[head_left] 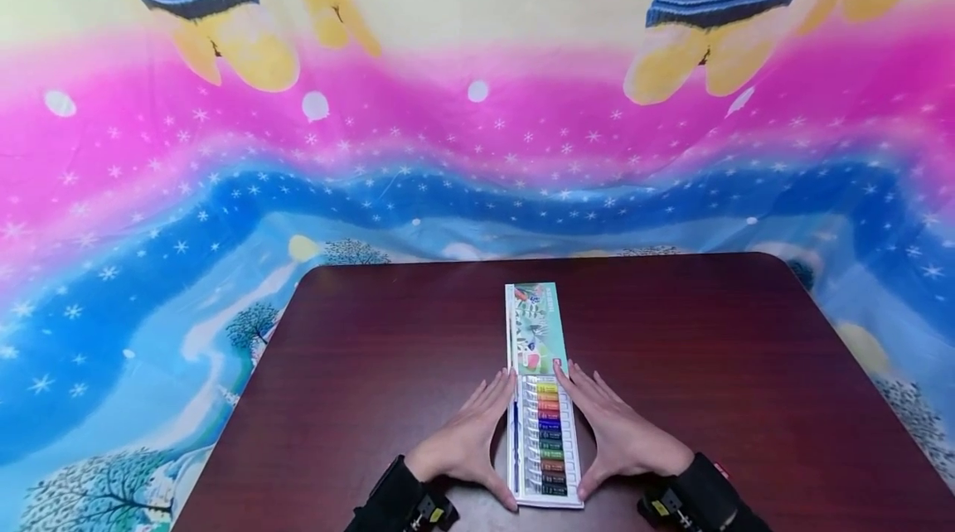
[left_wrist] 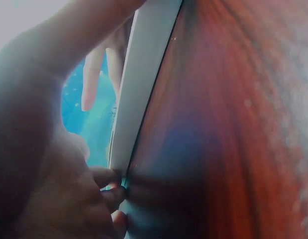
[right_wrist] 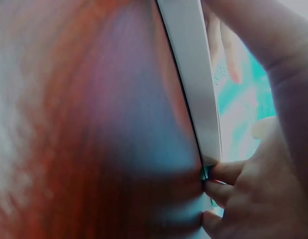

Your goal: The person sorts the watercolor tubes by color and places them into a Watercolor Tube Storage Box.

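Note:
A white tray [head_left: 574, 466] of paint tubes [head_left: 550, 432] lies lengthwise on the table, its tubes running from yellow at the far end to black at the near end. A thin brush [head_left: 516, 432] lies along the tray's left side. Beyond the tray, in line with it, is a green printed lid [head_left: 550, 316]. My left hand [head_left: 466, 441] spans the left edge, thumb at the near corner and straight fingers by the far end. On the opposite edge my right hand [head_left: 630, 437] mirrors it. Both wrist views show fingertips touching near the end of the white side wall [left_wrist: 144, 74].
The dark red-brown wooden table [head_left: 395, 333] has rounded far corners. Behind it hangs a patterned cloth [head_left: 477, 126] in pink and blue, reaching down around the table's back and sides. Black camera straps [head_left: 395, 495] wrap both wrists.

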Motion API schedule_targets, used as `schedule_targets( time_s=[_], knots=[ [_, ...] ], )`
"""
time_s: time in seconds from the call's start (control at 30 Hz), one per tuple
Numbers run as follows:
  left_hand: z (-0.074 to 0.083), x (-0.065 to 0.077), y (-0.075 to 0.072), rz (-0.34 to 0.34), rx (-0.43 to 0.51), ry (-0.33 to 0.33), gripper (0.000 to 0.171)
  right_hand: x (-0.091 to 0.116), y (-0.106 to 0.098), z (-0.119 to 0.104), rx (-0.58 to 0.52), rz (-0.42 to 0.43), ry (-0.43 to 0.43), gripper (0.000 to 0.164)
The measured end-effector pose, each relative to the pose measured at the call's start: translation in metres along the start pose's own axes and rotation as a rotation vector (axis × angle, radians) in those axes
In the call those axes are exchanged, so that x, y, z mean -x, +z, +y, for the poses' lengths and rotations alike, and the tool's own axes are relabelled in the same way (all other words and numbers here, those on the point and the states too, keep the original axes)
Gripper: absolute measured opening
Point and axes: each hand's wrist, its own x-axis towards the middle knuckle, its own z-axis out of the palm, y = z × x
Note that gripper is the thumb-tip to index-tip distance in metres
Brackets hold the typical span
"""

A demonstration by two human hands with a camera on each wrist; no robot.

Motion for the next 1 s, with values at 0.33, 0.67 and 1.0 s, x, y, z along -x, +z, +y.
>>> schedule_targets(
  time_s=[0.33,0.67,1.0],
  knots=[
    [-0.006,0.0,0.0,0.0,0.08,-0.036,0.165,-0.002,-0.001,0.001,0.011,0.037,0.006,0.153],
    [-0.01,-0.001,0.002,0.048,0.137,0.014,0.161,0.0,-0.001,0.002,-0.014,0.041,0.035,0.151],
    [-0.009,0.002,0.005,0.054,0.138,-0.037,0.165,0.002,0.002,-0.002,-0.028,0.046,0.016,0.151]
  ],
)
